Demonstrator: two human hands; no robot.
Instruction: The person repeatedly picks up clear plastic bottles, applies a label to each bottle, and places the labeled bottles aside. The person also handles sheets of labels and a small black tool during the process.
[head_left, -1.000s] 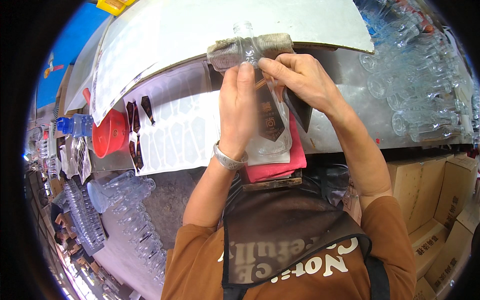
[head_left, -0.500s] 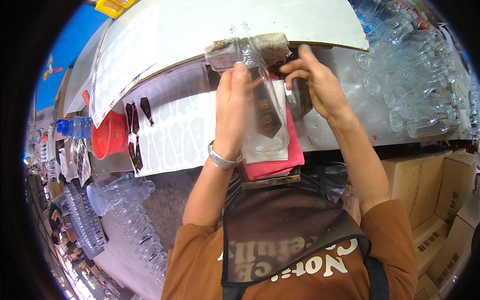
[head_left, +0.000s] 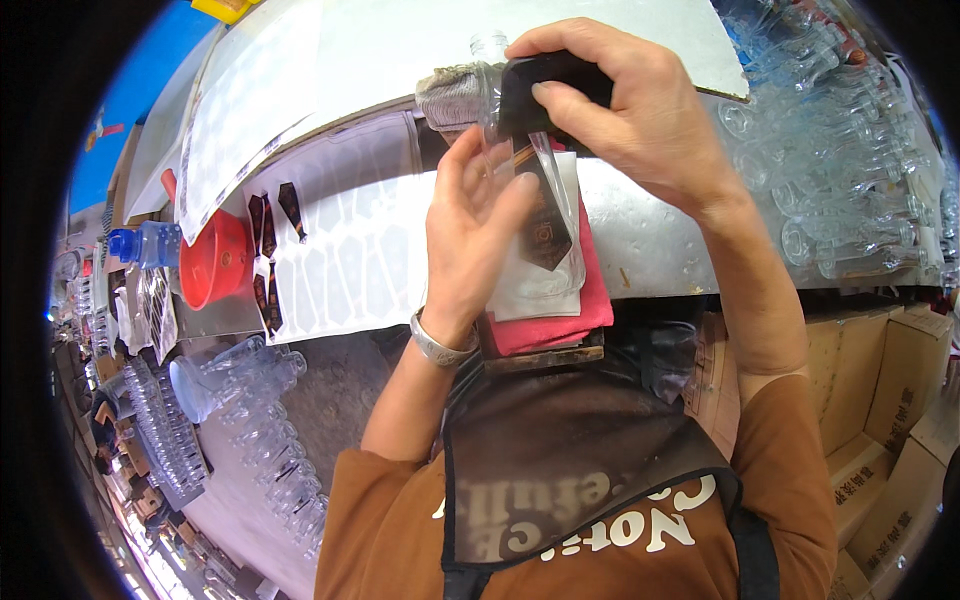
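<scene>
A clear glass bottle [head_left: 570,274] lies on its back, its neck over a rolled cloth [head_left: 450,98] and its base toward me. A dark tie-shaped label [head_left: 547,236] is on its upper side. My right hand [head_left: 640,105] is shut on a flat black block [head_left: 530,92], held over the bottle's neck and shoulder and hiding part of them. My left hand [head_left: 468,235] is at the bottle's left side, fingers apart, thumb over the label's upper part; whether it presses there I cannot tell. White and pink cloths [head_left: 560,338] lie under the bottle.
To the left lies a label sheet [head_left: 345,270] with several dark labels [head_left: 291,212] remaining. Beyond it stand a red basin [head_left: 215,262] and a blue-capped jug [head_left: 155,247]. Glass bottles [head_left: 830,190] crowd the right side; cardboard boxes [head_left: 865,400] stand below. A white board [head_left: 380,50] spans the back.
My right hand has moved up and left, bringing the black block over the bottle's neck. My left thumb has swung across the label, and its fingers have spread.
</scene>
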